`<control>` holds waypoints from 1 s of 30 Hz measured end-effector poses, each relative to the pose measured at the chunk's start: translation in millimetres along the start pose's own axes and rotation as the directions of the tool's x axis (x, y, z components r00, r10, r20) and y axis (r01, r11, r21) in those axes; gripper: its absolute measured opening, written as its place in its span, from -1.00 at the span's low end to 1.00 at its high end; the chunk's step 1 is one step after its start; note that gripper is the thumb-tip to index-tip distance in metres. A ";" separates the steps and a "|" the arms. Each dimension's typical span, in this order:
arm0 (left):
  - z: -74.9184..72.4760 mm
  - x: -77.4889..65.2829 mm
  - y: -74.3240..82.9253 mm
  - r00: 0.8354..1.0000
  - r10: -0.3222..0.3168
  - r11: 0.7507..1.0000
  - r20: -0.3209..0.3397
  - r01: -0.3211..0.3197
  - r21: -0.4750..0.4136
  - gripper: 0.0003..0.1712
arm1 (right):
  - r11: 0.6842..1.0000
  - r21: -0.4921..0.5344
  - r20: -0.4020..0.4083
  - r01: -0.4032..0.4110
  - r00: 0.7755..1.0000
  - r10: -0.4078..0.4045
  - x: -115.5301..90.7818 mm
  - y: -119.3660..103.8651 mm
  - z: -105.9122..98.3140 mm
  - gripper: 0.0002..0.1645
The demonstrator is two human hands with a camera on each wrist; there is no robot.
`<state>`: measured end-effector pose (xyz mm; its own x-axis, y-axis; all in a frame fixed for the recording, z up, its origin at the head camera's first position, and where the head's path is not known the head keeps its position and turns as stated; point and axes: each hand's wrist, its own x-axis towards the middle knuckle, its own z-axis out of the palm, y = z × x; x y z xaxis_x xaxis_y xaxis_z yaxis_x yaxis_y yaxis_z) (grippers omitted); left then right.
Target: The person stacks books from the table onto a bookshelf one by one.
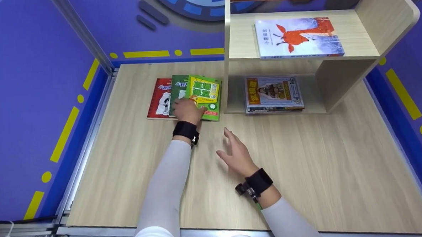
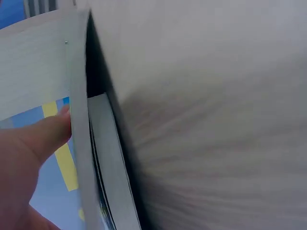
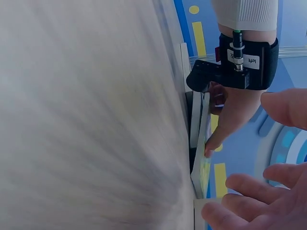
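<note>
Three books overlap on the tabletop left of the shelf: a red book (image 1: 163, 102), a dark green book (image 1: 179, 86) and a yellow-green book (image 1: 211, 88) on top at the right. My left hand (image 1: 188, 111) rests over the lower part of the green ones. Its thumb touches the yellow-green cover, and its fingers lie near that book's left edge, partly hidden. In the right wrist view, the left thumb (image 3: 213, 141) presses on the cover. My right hand (image 1: 239, 155) hovers over the tabletop with fingers spread, holding nothing, below and right of the books.
A pale wooden shelf (image 1: 342, 105) stands at the back right, its side panel close beside the yellow-green book. A book with a red deer (image 1: 296, 38) lies on its upper level. Below lies a stack of books (image 1: 274, 92). Blue walls (image 1: 45, 86) enclose the tabletop (image 1: 306, 171).
</note>
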<state>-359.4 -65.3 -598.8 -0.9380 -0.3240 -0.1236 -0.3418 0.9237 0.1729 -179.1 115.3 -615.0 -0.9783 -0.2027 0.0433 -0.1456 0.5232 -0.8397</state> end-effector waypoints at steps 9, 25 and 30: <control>-11.0 -16.9 -3.8 0.984 0.106 0.947 -0.143 -0.144 -0.286 -0.23 | 0.999 0.030 -0.032 -0.035 0.999 0.036 1.1 0.8 -3.8 0.00; -3.0 -153.8 -66.7 0.995 0.094 0.613 -0.024 -0.077 -0.786 -0.57 | 0.941 0.293 -0.158 -0.169 0.962 0.222 -2.6 1.4 -11.2 -0.21; -1.9 -190.8 -68.2 0.991 0.133 0.553 -0.026 -0.096 -0.828 -0.62 | 0.867 0.417 -0.073 -0.272 0.941 0.330 -9.4 -6.7 -10.9 -0.26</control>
<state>-157.3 -66.8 -585.2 -0.9762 -0.2038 -0.0741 -0.1473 0.3724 0.9163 -170.5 122.8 -603.8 -0.9796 0.0421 -0.1967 0.2010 0.1640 -0.9658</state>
